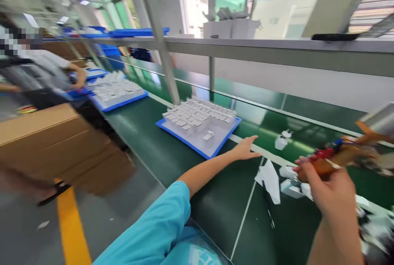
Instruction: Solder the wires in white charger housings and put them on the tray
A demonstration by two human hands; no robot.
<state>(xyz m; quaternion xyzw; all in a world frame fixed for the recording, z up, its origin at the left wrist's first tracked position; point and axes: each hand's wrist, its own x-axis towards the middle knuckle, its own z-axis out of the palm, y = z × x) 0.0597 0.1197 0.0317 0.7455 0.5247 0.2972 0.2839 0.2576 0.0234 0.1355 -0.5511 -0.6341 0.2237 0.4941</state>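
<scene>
My left hand is stretched out over the green work surface, fingers apart and holding nothing. Beyond its fingertips a white plug adapter with metal prongs stands on the shiny green belt. My right hand is wrapped round a tool with an orange-brown handle, a red part near the fingers and a blurred silvery end; its exact kind is unclear. Below it lie several white adapter housings, partly hidden by the hand. A crumpled white paper and a thin black pen-like item lie between my hands.
Left of my left hand, a blue-edged tray holds rows of white adapters. Another loaded tray sits farther left, near a co-worker. A cardboard box stands beside the bench. A shelf on posts spans above the belt.
</scene>
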